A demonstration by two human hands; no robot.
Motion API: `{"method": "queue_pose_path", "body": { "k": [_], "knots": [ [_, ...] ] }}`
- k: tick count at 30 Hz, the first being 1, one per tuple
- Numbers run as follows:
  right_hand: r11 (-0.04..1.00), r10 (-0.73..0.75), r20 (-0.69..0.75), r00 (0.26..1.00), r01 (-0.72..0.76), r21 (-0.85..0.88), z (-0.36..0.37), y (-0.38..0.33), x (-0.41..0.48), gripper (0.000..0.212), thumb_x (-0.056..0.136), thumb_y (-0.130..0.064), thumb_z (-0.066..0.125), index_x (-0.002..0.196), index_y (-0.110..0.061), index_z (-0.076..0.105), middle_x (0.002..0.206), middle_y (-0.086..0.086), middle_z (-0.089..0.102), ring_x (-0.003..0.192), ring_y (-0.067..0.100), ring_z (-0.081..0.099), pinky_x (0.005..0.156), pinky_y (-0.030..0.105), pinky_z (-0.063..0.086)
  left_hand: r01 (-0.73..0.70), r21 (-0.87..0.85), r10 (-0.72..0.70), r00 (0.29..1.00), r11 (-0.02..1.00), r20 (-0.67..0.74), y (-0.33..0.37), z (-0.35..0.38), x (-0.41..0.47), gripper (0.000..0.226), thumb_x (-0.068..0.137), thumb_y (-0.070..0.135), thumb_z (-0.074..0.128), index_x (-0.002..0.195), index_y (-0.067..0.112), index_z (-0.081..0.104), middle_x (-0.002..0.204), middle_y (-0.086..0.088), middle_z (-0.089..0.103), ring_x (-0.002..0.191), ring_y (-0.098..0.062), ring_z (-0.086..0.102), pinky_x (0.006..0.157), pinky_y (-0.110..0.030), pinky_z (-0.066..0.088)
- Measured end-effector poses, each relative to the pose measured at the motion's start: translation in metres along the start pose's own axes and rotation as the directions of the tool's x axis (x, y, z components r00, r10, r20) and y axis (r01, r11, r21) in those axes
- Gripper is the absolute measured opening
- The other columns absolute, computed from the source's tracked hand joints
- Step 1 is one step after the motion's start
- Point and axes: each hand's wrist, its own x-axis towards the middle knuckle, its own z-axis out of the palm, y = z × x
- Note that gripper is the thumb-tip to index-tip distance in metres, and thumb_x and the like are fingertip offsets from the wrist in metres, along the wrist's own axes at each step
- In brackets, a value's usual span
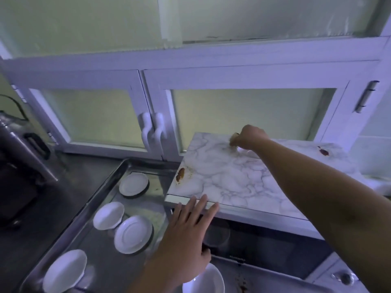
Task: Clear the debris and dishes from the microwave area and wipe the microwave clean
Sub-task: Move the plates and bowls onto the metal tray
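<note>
The right hand (248,138) fists a small tan wad (233,138), probably soft and squashable, on the slick-looking microwave top (222,176), the left hand (190,225) flat-fingered on its front edge.

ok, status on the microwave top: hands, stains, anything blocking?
Left hand flat on front edge of the microwave top. Right hand grips a sponge at the back. Two brown stains on it: left edge, far right. Nothing blocking the wipe.
</note>
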Motion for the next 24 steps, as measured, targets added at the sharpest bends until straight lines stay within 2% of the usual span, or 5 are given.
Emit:
{"method": "queue_pose_path", "body": {
  "k": [7,11,16,20,24],
  "knots": [
    [0.998,-0.024,-0.025,0.999,0.023,-0.067,0.003,-0.010,0.001,0.042,0.081,-0.055,0.057,0.075,-0.014,0.057,0.079,0.004,0.060,0.075,0.028,0.059,0.071,0.029,0.045,0.015,-0.019,-0.015,1.000,1.000,-0.004,0.000,0.006,0.001,0.103,0.085,0.036,0.052,0.143,0.052,-0.033,0.153,0.023,-0.040,0.140,-0.007,-0.042,0.116,-0.037,-0.025],
    [0.996,-0.084,0.039,0.996,0.083,0.026,-0.002,-0.005,-0.009,0.019,0.080,-0.023,0.063,0.093,-0.021,0.076,0.100,0.007,0.070,0.091,0.030,0.065,0.089,0.038,0.055,0.029,-0.004,-0.029,1.000,1.000,0.006,0.002,0.004,0.001,0.104,0.087,0.037,0.052,0.140,0.051,-0.037,0.148,0.024,-0.046,0.139,-0.008,-0.042,0.112,-0.035,-0.029],
    [0.989,-0.113,-0.013,0.993,0.114,0.092,0.003,-0.004,-0.034,0.021,0.083,-0.012,0.061,0.081,-0.027,0.076,0.098,0.001,0.073,0.097,0.028,0.064,0.101,0.044,0.046,0.038,0.010,-0.038,0.999,0.999,0.020,0.004,0.003,0.002,0.105,0.085,0.037,0.053,0.142,0.050,-0.035,0.148,0.022,-0.045,0.142,-0.010,-0.036,0.113,-0.036,-0.028],
    [0.919,-0.159,-0.190,0.969,0.216,0.331,-0.008,-0.010,-0.061,0.011,0.082,-0.019,0.067,0.079,-0.026,0.075,0.084,-0.005,0.071,0.089,0.022,0.066,0.088,0.037,0.051,0.049,-0.076,-0.042,0.996,0.996,0.084,0.004,-0.009,0.003,0.098,0.086,0.041,0.055,0.150,0.048,-0.018,0.158,0.020,-0.030,0.147,-0.010,-0.028,0.121,-0.037,-0.015],
    [0.694,-0.106,-0.310,0.945,0.294,0.658,-0.036,-0.016,-0.110,0.013,0.080,-0.009,0.071,0.072,-0.019,0.070,0.081,0.003,0.074,0.080,0.021,0.067,0.073,0.033,0.050,0.132,-0.350,-0.144,0.990,0.927,-0.008,0.013,-0.027,-0.017,0.077,0.088,0.037,0.060,0.152,0.046,0.018,0.164,0.015,0.005,0.150,-0.008,0.002,0.123,-0.035,0.009]
  ]
}}
